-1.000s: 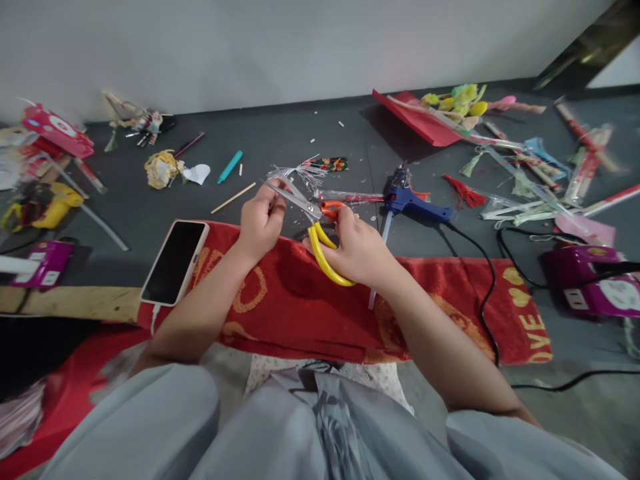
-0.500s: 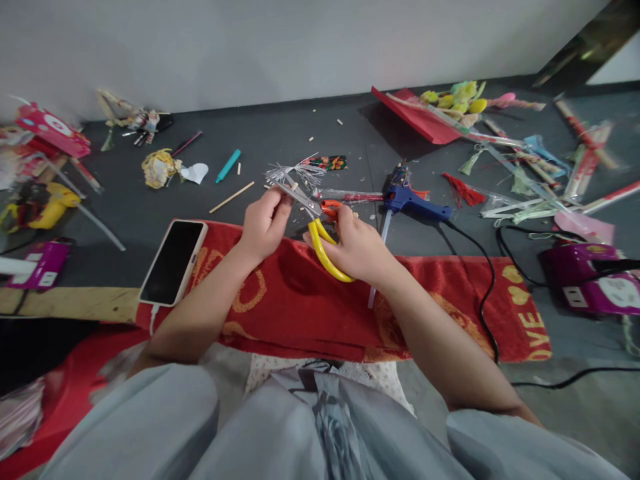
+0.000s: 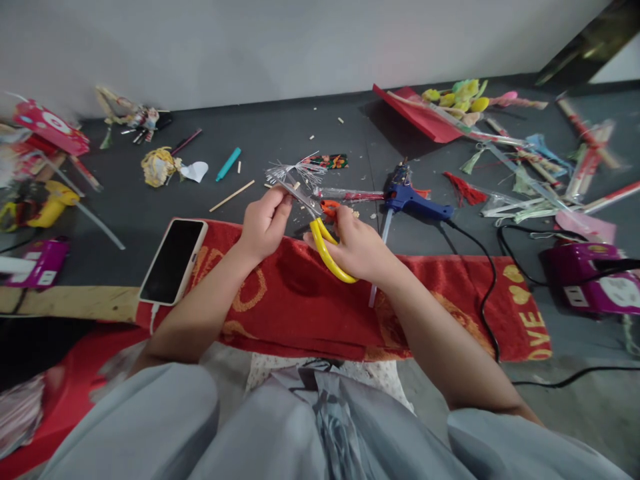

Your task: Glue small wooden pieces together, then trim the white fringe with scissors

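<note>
My right hand (image 3: 364,245) is closed around a pair of scissors (image 3: 330,253) with yellow handles, its blades pointing up and left. An orange piece (image 3: 329,207) shows beside the fingers of that hand; I cannot tell if it belongs to the scissors. At the blades, my left hand (image 3: 266,225) pinches what looks like a thin wooden stick (image 3: 297,185), with only a short pale end visible. Just beyond the blades lies a bunch of silvery wire-like strands (image 3: 307,172) next to a dark floral strip (image 3: 334,161).
A red towel (image 3: 310,307) covers the table's front edge, with a phone (image 3: 174,261) on its left end. To the right lies a blue glue gun (image 3: 417,201) with a black cord. A teal marker (image 3: 229,165), a wooden stick (image 3: 232,196) and a paper heart (image 3: 195,172) lie left.
Both hands stay in nearly the same place. The scissors' yellow handle has shifted very slightly to the right.
</note>
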`<action>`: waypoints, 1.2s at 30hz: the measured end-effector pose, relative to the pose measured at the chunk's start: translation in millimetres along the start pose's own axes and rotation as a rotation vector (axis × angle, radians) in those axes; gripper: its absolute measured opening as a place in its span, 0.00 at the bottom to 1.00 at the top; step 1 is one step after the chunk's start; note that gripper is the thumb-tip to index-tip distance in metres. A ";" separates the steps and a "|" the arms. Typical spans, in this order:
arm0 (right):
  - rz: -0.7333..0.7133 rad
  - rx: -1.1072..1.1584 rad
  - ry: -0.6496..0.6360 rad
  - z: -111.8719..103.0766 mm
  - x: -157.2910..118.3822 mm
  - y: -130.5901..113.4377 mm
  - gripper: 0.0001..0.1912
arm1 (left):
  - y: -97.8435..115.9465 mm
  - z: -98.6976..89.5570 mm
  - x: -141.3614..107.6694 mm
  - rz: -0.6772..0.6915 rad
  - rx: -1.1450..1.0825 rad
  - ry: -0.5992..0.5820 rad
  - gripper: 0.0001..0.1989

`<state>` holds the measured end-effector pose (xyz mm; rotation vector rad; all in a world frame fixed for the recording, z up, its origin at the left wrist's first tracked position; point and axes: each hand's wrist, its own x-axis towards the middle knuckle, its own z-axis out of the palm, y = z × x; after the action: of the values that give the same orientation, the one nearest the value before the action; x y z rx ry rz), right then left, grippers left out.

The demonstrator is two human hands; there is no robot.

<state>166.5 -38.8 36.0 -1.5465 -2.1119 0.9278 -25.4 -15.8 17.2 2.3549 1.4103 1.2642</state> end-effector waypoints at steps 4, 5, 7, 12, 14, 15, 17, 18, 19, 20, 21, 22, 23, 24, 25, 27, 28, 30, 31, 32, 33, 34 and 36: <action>-0.002 -0.007 -0.005 -0.4 0.2 0.3 0.28 | 0.1 -1.1 0.6 -0.009 -0.012 -0.007 0.21; -0.001 -0.009 -0.008 -0.5 0.2 0.4 0.28 | 0.1 -1.5 0.7 -0.013 -0.016 -0.011 0.21; -0.004 -0.011 -0.012 -0.9 0.0 0.7 0.28 | 0.2 -2.3 0.8 -0.026 -0.029 -0.023 0.21; -0.027 -0.029 0.017 -0.2 -0.1 2.2 0.28 | -0.6 -2.3 0.8 -0.049 -0.033 -0.037 0.22; -0.030 -0.041 0.034 0.5 0.1 2.5 0.29 | -0.7 -2.1 1.1 -0.048 -0.020 -0.041 0.23; -0.031 -0.043 0.038 0.7 0.3 2.5 0.29 | -0.5 -2.1 1.3 -0.048 -0.013 -0.043 0.23; -0.028 -0.044 0.028 0.6 0.3 2.1 0.28 | 0.0 -2.2 1.7 -0.050 -0.001 -0.047 0.24; -0.021 -0.047 0.019 0.2 0.2 1.6 0.28 | 0.2 -2.3 1.8 -0.050 0.004 -0.049 0.24; -0.009 -0.054 0.012 -0.2 0.0 1.0 0.28 | 0.3 -2.3 1.9 -0.048 0.012 -0.052 0.24; 0.008 -0.066 0.005 -0.7 -0.3 0.3 0.27 | 0.2 -2.1 2.0 -0.047 0.021 -0.054 0.24; 0.027 -0.080 -0.003 -1.1 -0.5 -0.5 0.27 | -0.1 -1.9 1.9 -0.045 0.028 -0.056 0.23; 0.045 -0.096 -0.007 -1.4 -0.7 -1.3 0.26 | -0.6 -1.6 1.9 -0.044 0.034 -0.058 0.23; 0.062 -0.113 -0.012 -1.6 -0.8 -2.1 0.26 | -1.2 -1.3 1.9 -0.044 0.035 -0.057 0.24; 0.075 -0.129 -0.019 -1.7 -0.8 -2.8 0.25 | -1.8 -1.1 1.9 -0.045 0.035 -0.056 0.24; 0.086 -0.143 -0.026 -1.7 -0.7 -3.5 0.25 | -2.3 -0.9 1.9 -0.049 0.032 -0.057 0.24; 0.098 -0.166 -0.035 -1.6 -0.2 -4.6 0.24 | -2.9 -0.9 2.3 -0.063 0.027 -0.057 0.24; 0.102 -0.176 -0.039 -1.7 0.1 -5.0 0.24 | -2.9 -1.1 2.5 -0.070 0.022 -0.054 0.24; 0.102 -0.193 -0.041 -2.0 0.5 -5.1 0.24 | -2.3 -1.6 3.3 -0.080 -0.001 -0.044 0.24; 0.096 -0.197 -0.042 -2.1 0.6 -4.8 0.23 | -1.7 -2.0 3.8 -0.084 -0.018 -0.039 0.24; 0.085 -0.195 -0.042 -2.3 0.6 -4.3 0.23 | -1.2 -2.4 4.3 -0.087 -0.035 -0.037 0.24; 0.072 -0.187 -0.041 -2.3 0.4 -3.7 0.23 | -0.6 -2.8 4.8 -0.091 -0.052 -0.037 0.24; 0.061 -0.177 -0.039 -2.3 0.2 -3.0 0.24 | 0.0 -3.1 5.4 -0.094 -0.068 -0.040 0.24; 0.046 -0.153 -0.040 -2.1 -0.4 -2.0 0.26 | 0.7 -3.8 6.3 -0.095 -0.101 -0.043 0.24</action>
<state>166.5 -39.0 38.9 -1.6696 -2.2296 0.8361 -26.2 -12.4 23.7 2.2089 1.3937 1.2229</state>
